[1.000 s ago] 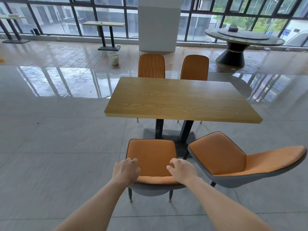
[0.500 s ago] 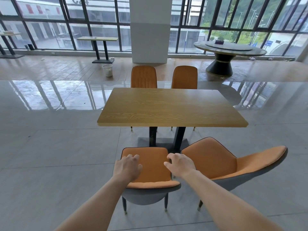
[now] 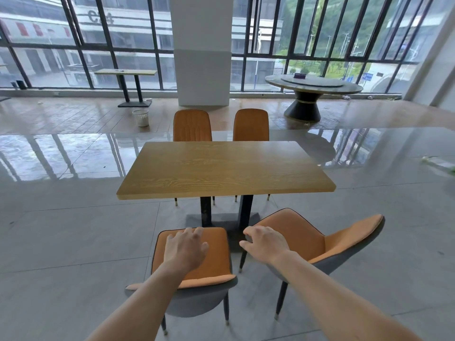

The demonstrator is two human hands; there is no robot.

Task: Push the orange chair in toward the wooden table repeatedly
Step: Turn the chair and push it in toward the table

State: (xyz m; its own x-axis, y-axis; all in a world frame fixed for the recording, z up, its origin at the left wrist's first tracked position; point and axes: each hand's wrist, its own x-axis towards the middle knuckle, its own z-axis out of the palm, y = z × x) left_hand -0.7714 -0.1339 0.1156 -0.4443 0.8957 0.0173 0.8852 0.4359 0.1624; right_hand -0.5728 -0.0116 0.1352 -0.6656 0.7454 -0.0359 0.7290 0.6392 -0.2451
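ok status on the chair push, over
Left hand open over the orange chair, contact unclear. Right hand open, holding nothing, beside it. Chair short of the wooden table, not tucked. Second chair angled close on its right.

Only 2 forearms and 2 hands of the person show: the left hand (image 3: 186, 249) and the right hand (image 3: 266, 244), both bare. The left forearm (image 3: 147, 299) and right forearm (image 3: 332, 291) are slim and bare down to the lower edge, so any clothing is out of view.
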